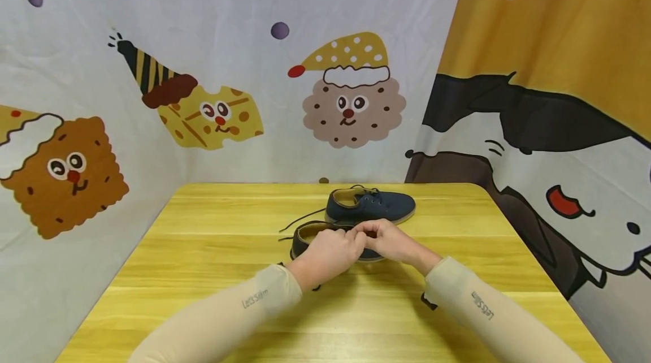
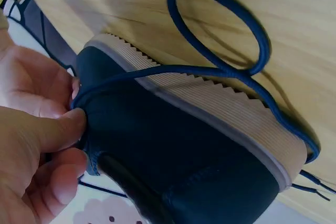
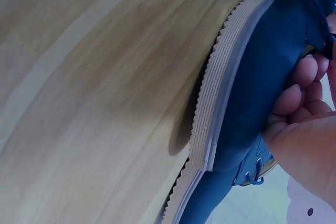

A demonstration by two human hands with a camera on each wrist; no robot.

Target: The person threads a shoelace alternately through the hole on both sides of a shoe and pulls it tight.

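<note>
A dark blue lace-up shoe (image 2: 152,114) with a ribbed beige sole stands near the table's middle, its toe to the right in the head view. Over its lace area, my left hand (image 1: 330,253) pinches the shoelace (image 2: 163,70) between thumb and fingers. Close against it, my right hand (image 1: 391,241) has its fingertips curled in at the same laces; the pinch itself is partly hidden. From the hands, one lace runs down the shoe's side and makes a loop on the table. Behind stands the matching shoe (image 1: 396,204), its laces threaded.
Both shoes share a yellow wood-grain table (image 1: 213,295). A loose lace end (image 1: 300,220) of the far shoe trails left over the tabletop. Behind the table hangs a white curtain (image 1: 244,1) with cartoon prints, and a yellow printed cloth (image 1: 574,29) is at the right.
</note>
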